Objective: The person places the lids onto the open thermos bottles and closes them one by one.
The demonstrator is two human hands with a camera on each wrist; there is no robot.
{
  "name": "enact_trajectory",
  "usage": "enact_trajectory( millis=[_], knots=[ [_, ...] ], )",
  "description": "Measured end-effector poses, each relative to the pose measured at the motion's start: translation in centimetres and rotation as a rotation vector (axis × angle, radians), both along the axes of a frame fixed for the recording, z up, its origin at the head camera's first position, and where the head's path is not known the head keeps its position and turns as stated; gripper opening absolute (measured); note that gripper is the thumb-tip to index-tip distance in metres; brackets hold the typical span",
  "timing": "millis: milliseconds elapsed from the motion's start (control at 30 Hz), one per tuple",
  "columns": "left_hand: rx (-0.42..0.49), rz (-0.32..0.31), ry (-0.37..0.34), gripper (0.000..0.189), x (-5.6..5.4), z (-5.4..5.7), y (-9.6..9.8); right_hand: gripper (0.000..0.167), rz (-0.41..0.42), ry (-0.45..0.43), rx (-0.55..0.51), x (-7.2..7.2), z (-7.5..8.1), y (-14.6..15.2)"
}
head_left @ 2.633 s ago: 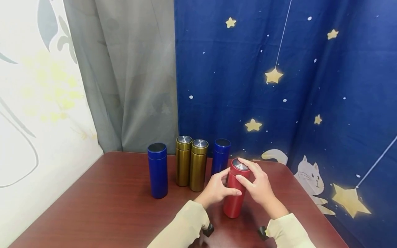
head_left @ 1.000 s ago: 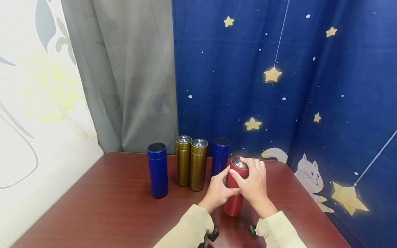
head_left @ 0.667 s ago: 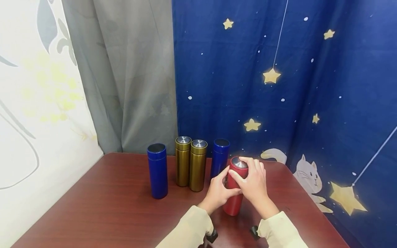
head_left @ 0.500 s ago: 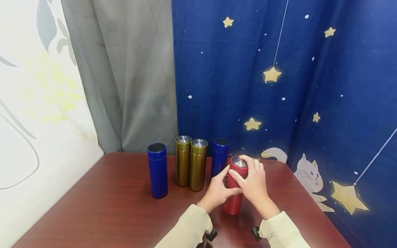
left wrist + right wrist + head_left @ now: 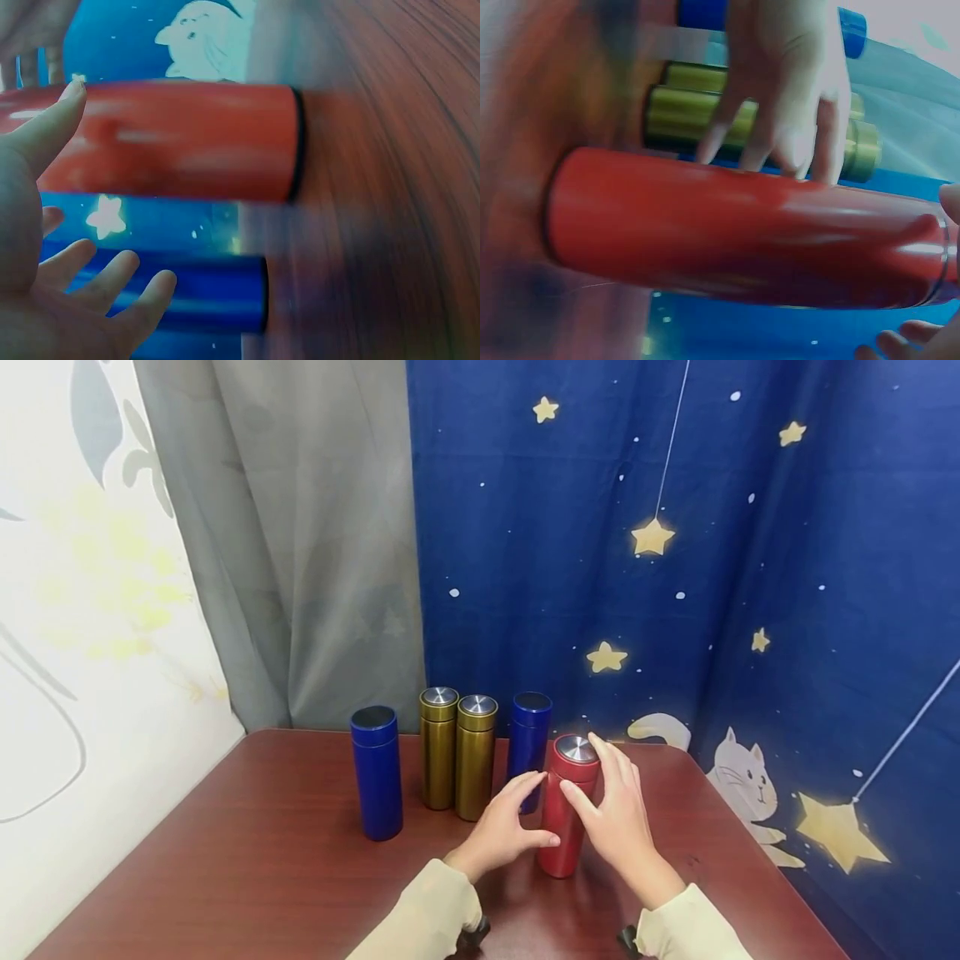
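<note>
A red thermos flask (image 5: 562, 839) with a shiny steel lid top stands upright on the table, between the two hands. To its left is the left hand (image 5: 498, 831), thumb and fingers spread apart; in the left wrist view its fingers (image 5: 135, 274) reach out loosely beside the flask. The right hand (image 5: 621, 814) is at the flask's upper right, its fingers extended by the lid and its thumb in front of the neck. Neither hand curls round the flask. Behind it stands a blue flask (image 5: 529, 735), partly covered by the left hand.
Two gold flasks (image 5: 438, 764) with steel lid tops stand close together left of the back blue one. Farther left is another blue flask (image 5: 378, 789) with a dark top. The reddish-brown table (image 5: 247, 868) ends at a blue starry curtain (image 5: 525, 568) and a grey one.
Both hands were holding the red flask round its upper part, fingers close together. Now they have loosened and drawn apart, the left to the left, while the flask stays standing.
</note>
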State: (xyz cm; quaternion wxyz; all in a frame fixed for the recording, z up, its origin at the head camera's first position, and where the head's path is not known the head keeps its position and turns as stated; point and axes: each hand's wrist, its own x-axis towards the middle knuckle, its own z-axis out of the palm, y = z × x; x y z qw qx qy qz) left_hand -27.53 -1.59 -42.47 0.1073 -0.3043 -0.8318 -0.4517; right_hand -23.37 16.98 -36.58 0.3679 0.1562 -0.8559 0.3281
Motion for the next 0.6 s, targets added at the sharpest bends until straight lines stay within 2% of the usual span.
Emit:
enact_trajectory(
  millis=[100, 200, 367, 467, 600],
  knots=[
    [-0.066, 0.038, 0.032, 0.086, 0.2, -0.2, -1.2, 0.073, -0.015, 0.040, -0.011, 0.4, -1.1, 0.2],
    [-0.093, 0.055, 0.060, 0.085, 0.4, -0.2, -2.3, 0.072, -0.037, 0.115, -0.017, 0.8, -1.9, 0.5],
    [-0.161, 0.102, 0.060, 0.082, 0.8, -0.6, -3.8, 0.053, -0.032, 0.251, -0.010, 1.4, -2.8, 1.1],
    [-0.200, 0.131, 0.062, 0.079, 1.0, -0.9, -4.7, 0.041, -0.015, 0.275, 0.006, 1.6, -3.6, 1.2],
    [-0.220, 0.141, 0.072, 0.078, 1.3, -0.9, -5.5, 0.036, 0.004, 0.263, 0.031, 1.8, -4.5, 1.1]
  ],
)
